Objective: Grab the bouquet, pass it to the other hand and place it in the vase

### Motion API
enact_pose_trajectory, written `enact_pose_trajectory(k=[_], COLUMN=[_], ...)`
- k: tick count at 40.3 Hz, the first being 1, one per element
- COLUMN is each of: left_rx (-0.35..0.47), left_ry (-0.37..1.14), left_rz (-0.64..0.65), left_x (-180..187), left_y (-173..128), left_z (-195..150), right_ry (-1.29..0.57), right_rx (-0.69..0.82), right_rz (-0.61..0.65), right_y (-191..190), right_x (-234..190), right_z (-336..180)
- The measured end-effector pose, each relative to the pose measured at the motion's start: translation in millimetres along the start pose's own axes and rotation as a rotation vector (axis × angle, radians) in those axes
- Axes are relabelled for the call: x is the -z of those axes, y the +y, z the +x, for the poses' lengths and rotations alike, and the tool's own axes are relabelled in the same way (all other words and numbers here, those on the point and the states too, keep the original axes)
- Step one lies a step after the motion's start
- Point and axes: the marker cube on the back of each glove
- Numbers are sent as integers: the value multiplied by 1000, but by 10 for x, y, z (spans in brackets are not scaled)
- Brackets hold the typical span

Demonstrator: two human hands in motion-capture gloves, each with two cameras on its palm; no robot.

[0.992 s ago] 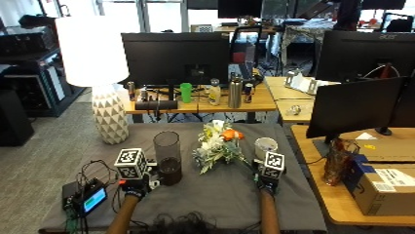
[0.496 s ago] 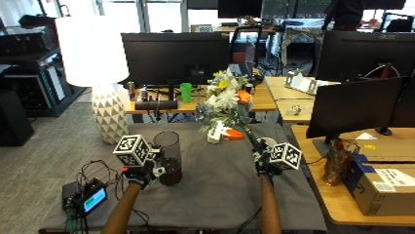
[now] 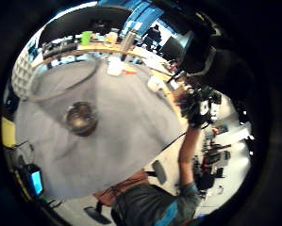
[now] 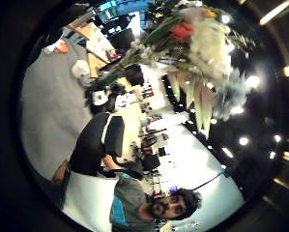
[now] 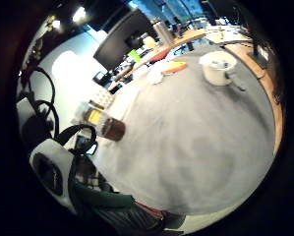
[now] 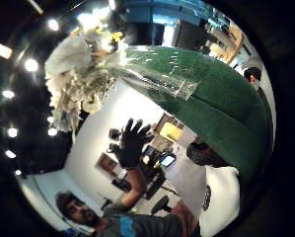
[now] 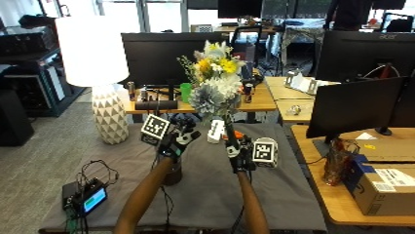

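The right hand (image 7: pixel 240 153) gripped the stems of the bouquet (image 7: pixel 215 83), fingers curled round them, and held the bunch upright above the table, the flower heads lifted well over both hands. In the right thumb side palm view the wrapped green stems (image 6: pixel 211 98) ran close across the palm, with the pale blooms (image 6: pixel 75 81) at their far end. The left hand (image 7: pixel 175 142) was raised just beside the right, apart from the stems; that same palm view showed it with fingers spread (image 6: pixel 131 143), holding nothing. From the left thumb side palm view the bouquet (image 4: pixel 202 53) hung near that palm, not touching it so far as could be told.

The vase (image 7: pixel 172 174) stood on the grey table cover (image 7: pixel 207 195) below the left forearm, largely hidden by it; the left little finger side palm view looked down into its open mouth (image 3: pixel 67 84) and dark base (image 3: pixel 80 117). A white cup (image 5: pixel 217 67) sat on the cover toward the right side. A white lamp (image 7: pixel 97 68) stood at the table's far left corner, and a small device with a lit screen (image 7: pixel 87 197) lay at the near left edge
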Motion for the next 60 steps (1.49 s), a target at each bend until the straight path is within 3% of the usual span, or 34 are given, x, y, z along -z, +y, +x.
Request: enact_pose_trajectory(k=[3,15,21,26,31,37,43,48,52,55,60], left_rx=[5,-47,-20,5,42,35,12,-56,-89,-157,-181], left_ry=[78,275,398,458,489,475,444,418,358,321,256], left_rz=[22,-29,-37,-20,-18,-43,-57,-26,23,89,200], left_x=[-107,-494,-558,-564,-569,-575,-449,-161,116,429,1097], left_y=[-147,-627,-756,-830,-814,-838,-800,-807,-812,-910,-980], left_z=[113,316,305,238,273,290,505,684,756,692,364], right_ry=[-106,-286,-328,-294,-303,-275,-121,158,417,571,645], right_rx=[55,-66,98,-18,190,-32,-27,-19,-26,-60,-112], right_rz=[-29,-179,-207,-243,-226,-321,-517,-651,-651,-629,-572], right_y=[10,198,161,226,141,229,312,353,365,311,208], right_x=[-184,-757,-991,-1058,-1096,-1090,-878,-578,-284,-68,181], right_z=[-105,-430,-352,-315,-312,-293,-342,-293,-324,-228,-69])
